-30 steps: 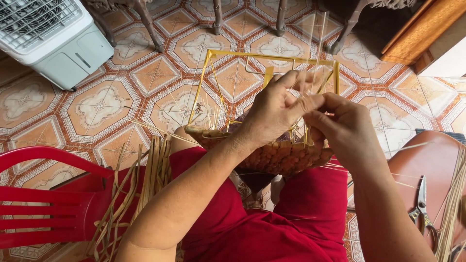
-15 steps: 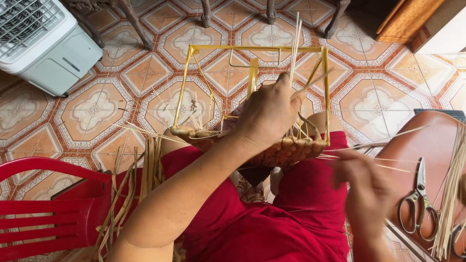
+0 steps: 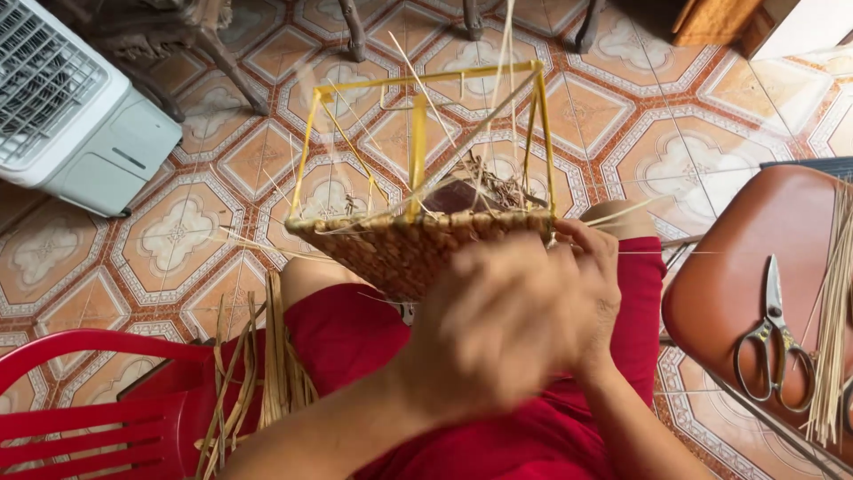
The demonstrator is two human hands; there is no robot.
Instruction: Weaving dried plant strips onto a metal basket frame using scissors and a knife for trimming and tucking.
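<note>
Basket point(image 3: 418, 249) now tilted up; both hands point(image 3: 533, 311) back on rim, blurred.

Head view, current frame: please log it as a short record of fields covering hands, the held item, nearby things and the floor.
Left hand: blurred by motion, in front of the basket's woven base; grip cannot be told.
Right hand: at the basket's right lower corner, fingers curled on it.
Basket: half-woven, yellow frame above, resting on lap in red trousers.
Loose strips: hanging at left knee.
Scissors: on brown seat, right, beside a bundle of canes.
Red plastic chair: lower left.
White fan unit: upper left.
Floor: patterned tiles.
</note>
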